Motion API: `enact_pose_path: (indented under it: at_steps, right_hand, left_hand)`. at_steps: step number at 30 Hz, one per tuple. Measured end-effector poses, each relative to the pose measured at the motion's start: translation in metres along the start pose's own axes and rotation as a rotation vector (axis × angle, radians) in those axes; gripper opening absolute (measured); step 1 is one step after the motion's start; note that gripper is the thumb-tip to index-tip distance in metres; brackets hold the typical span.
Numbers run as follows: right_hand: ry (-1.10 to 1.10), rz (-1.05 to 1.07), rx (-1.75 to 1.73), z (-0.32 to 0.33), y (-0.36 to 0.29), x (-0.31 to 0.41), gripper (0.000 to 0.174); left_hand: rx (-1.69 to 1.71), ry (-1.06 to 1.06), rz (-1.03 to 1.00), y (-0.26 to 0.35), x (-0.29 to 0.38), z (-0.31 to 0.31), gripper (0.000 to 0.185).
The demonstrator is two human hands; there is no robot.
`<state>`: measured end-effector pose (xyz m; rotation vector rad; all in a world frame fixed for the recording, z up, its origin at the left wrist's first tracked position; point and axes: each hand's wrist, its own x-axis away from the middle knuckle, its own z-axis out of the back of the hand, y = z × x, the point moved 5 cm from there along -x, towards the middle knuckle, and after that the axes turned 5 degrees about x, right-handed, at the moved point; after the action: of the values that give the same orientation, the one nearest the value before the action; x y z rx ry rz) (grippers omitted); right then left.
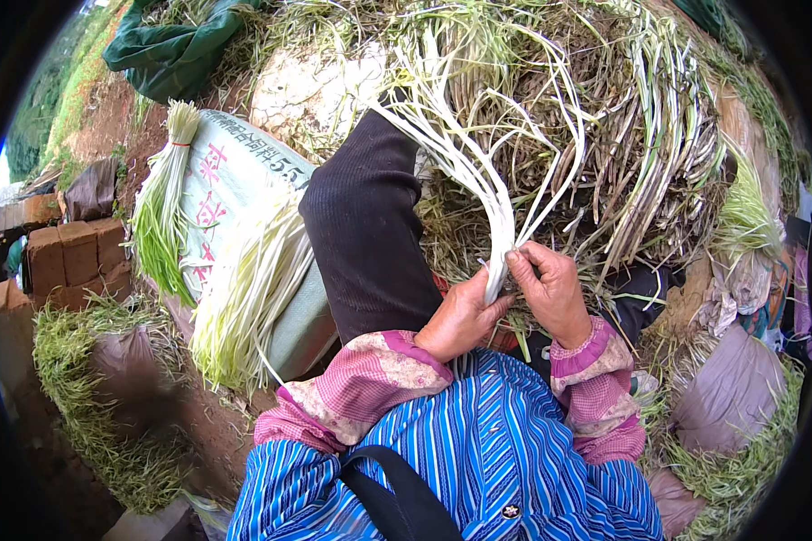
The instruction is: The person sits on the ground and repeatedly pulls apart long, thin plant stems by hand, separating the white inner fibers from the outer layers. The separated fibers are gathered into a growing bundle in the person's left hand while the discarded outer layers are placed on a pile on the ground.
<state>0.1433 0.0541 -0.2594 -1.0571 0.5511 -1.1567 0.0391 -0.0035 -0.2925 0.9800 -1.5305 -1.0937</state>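
My left hand (461,316) grips the lower ends of a small bunch of long pale stalks (482,182), which look like blanched chives, in front of my belly. At the right side of the same ends, my right hand (547,287) pinches a few stalks between thumb and fingers. The stalks fan out away from me over a big heap of untidy stalks (616,155). Left of my knee, a loose pile of pale yellow stalks (254,284) lies on a stuffed pale green woven sack (223,162). A tied bundle with green tips (166,203) lies at that sack's left side.
A dark green bag (169,54) stands at the upper left, and bricks (74,250) are stacked at the far left. Leafy scraps (81,406) lie on the ground at the lower left. At the right are another pale bunch (751,209) and a greyish cloth or sack (731,392).
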Motion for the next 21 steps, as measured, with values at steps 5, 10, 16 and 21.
enact_pose_path:
  at_steps: [5, 10, 16, 21]
  right_hand:
    - [0.170, 0.076, 0.195, 0.018, -0.001, 0.005, 0.013]
    - [0.541, -0.052, 0.036, 0.094, 0.046, 0.025, 0.018]
    - [0.944, 0.067, -0.819, 0.209, 0.095, 0.093, 0.013]
    - [0.877, 0.196, -1.025, 0.242, 0.093, 0.127, 0.015]
  left_hand:
    - [0.479, -0.138, 0.389, 0.002, 0.001, -0.004, 0.053]
    - [0.767, -0.138, 0.467, 0.008, 0.005, -0.003, 0.067]
    - [0.933, -0.238, 0.546, 0.014, 0.008, -0.011, 0.053]
    - [0.852, -0.182, 0.435, 0.034, 0.006, 0.003, 0.041]
